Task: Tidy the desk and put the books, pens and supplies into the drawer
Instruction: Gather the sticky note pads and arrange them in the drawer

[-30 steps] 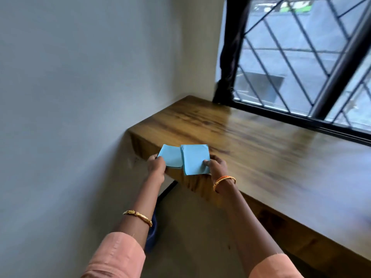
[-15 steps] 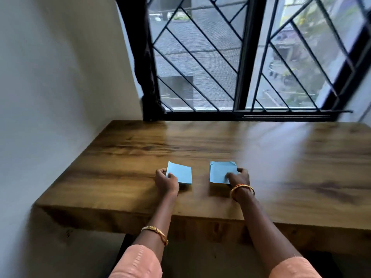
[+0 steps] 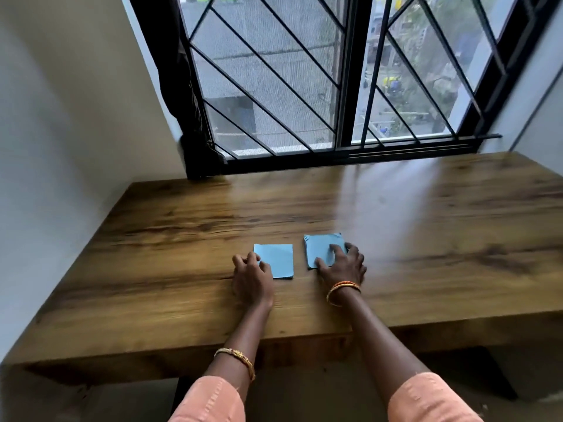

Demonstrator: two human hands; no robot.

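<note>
Wooden desk set below a barred window, with a pale wall at left. Two blue paper pads lie flat on the desktop, near its front edge and slightly apart. Left hand, fingers curled, pinches the near left corner of the left pad. Right hand, fingers spread and bent, presses on the right pad, covering its near right corner.
</note>
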